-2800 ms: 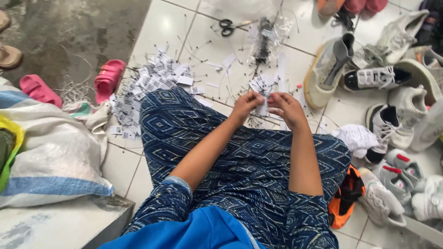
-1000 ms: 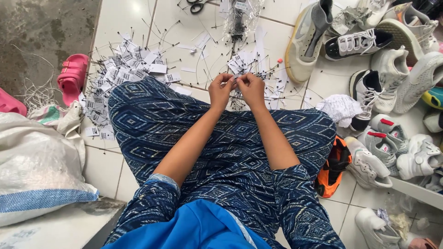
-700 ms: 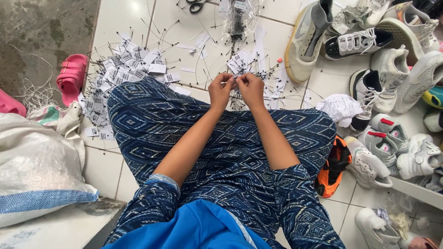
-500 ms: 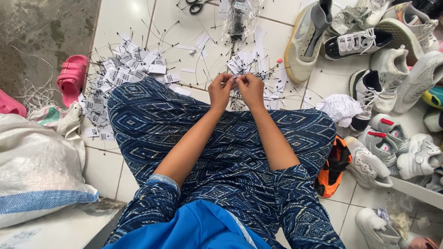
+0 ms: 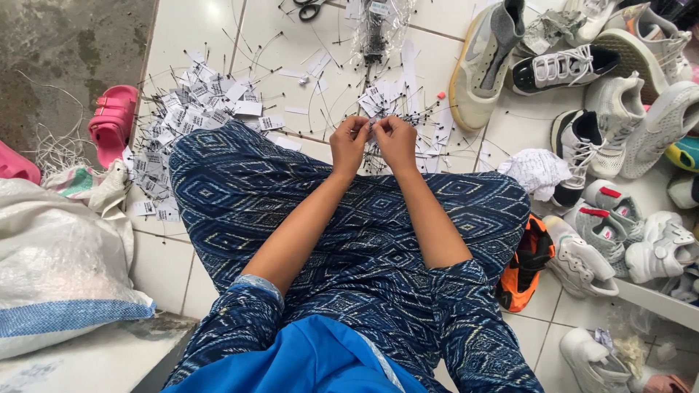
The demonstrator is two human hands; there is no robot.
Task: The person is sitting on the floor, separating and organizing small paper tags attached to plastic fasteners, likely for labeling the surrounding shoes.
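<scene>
A person sits cross-legged on the white tiled floor [image 5: 182,44], in patterned dark blue trousers [image 5: 364,240] with a bright blue cloth [image 5: 306,364] bunched nearest the camera. Both forearms reach out over the knees. The left hand [image 5: 350,144] and the right hand [image 5: 397,143] meet fingertip to fingertip, both pinched tight on one small white paper tag [image 5: 373,129] between them, held just above the floor past the knees. Right beneath and beyond the hands lies a loose heap of white tags and thin black ties [image 5: 404,109]. A bigger spread of the same tags [image 5: 189,124] sits beside the left knee. To the left slumps a white woven sack [image 5: 58,269], with a pink sandal [image 5: 111,124] beyond it. On the right, sneakers [image 5: 619,145] are piled together, an orange shoe [image 5: 526,262] touching the right leg. Farthest off, scissors [image 5: 312,9] lie at the top edge.
</scene>
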